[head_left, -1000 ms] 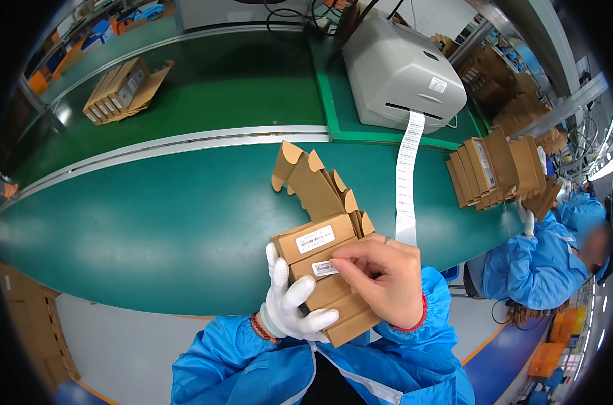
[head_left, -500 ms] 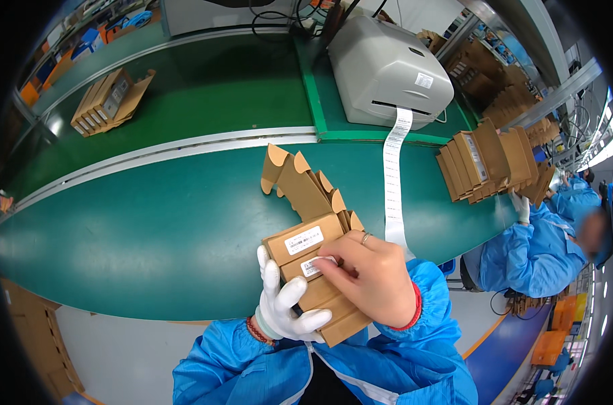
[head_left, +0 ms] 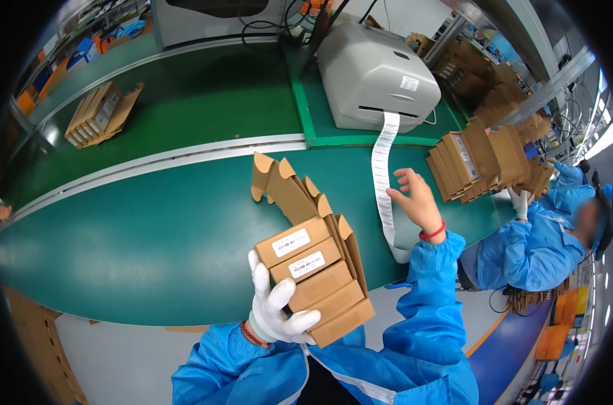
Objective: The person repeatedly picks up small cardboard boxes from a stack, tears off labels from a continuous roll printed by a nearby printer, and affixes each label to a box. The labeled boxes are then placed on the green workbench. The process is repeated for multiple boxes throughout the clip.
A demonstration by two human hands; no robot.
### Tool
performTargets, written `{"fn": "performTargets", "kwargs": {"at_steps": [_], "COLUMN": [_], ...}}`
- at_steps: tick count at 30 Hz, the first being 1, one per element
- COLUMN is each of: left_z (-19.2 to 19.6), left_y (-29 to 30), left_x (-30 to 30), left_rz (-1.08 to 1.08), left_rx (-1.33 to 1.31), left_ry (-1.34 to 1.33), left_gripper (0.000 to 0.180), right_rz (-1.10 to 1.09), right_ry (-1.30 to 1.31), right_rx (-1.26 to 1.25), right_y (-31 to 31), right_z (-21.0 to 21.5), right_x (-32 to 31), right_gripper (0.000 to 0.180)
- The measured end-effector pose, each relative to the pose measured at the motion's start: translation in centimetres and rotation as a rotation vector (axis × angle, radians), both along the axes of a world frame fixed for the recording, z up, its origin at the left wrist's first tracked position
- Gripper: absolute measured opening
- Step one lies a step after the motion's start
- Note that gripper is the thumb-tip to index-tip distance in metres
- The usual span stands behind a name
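Observation:
My gloved left hand (head_left: pixel 276 309) grips a row of several small brown cardboard boxes (head_left: pixel 323 287) from the left, above the table's near edge. White labels sit on the two far boxes, one label (head_left: pixel 291 241) on the farthest and another label (head_left: pixel 307 264) on the box beside it; the nearer ones show plain cardboard. The boxes' raised flaps (head_left: pixel 299 196) stretch away over the table. Bare and empty, my right hand (head_left: pixel 418 202) hovers with fingers apart, just right of a hanging strip of printed labels (head_left: pixel 382 175).
The strip comes out of a grey label printer (head_left: pixel 374 74) on the green bench (head_left: pixel 137 223). More open boxes (head_left: pixel 458 165) stand at the right, and another group (head_left: pixel 94 118) lies at the far left. A co-worker in blue (head_left: pixel 522 246) is at the right.
My right hand has left the second box's label and moved up and right to the label strip. That label now lies fully visible on the box. My left hand still holds the boxes.

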State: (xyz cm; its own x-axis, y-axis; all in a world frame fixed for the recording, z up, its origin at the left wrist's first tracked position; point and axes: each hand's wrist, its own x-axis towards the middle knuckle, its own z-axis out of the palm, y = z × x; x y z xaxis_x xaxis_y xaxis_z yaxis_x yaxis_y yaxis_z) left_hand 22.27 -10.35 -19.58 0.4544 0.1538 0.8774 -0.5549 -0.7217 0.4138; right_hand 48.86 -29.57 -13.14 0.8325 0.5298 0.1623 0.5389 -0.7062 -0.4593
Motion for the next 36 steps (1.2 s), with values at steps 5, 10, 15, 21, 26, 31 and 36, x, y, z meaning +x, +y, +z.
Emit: {"fn": "performTargets", "kwargs": {"at_steps": [5, 10, 15, 21, 26, 31, 36], "left_z": [-0.3, 0.2, 0.6, 0.9, 1.1, 1.2, 0.8], "left_y": [0.0, 0.2, 0.0, 0.0, -0.1, -0.3, -0.5], "left_x": [-0.8, -0.8, -1.2, -1.0, -0.5, -0.4, -0.7], "left_rz": [0.061, 0.036, 0.045, 0.036, 0.055, 0.076, 0.068], "left_rx": [0.021, 0.008, 0.0, 0.008, 0.006, 0.002, -0.002], "left_ry": [0.073, 0.076, 0.076, 0.089, 0.082, 0.07, 0.084], "left_gripper": [0.058, 0.061, 0.064, 0.066, 0.066, 0.064, 0.063], "right_rz": [-0.198, -0.042, -0.189, -0.195, -0.219, -0.213, -0.213], "right_ry": [0.27, 0.113, 0.148, 0.237, 0.018, -0.17, -0.351], "right_rx": [0.272, -0.033, -0.084, 0.187, 0.483, 0.477, 0.395], "right_y": [-0.2, 0.6, -0.5, -2.3, -2.5, -2.7, -2.1], "right_z": [-3.1, -2.4, -1.4, -1.6, -0.8, 0.4, 2.9], "right_x": [0.4, -4.6, -7.5, -7.6, -8.8, -10.3, -11.4], "right_gripper": [0.078, 0.089, 0.085, 0.047, 0.018, 0.012, 0.009]}}
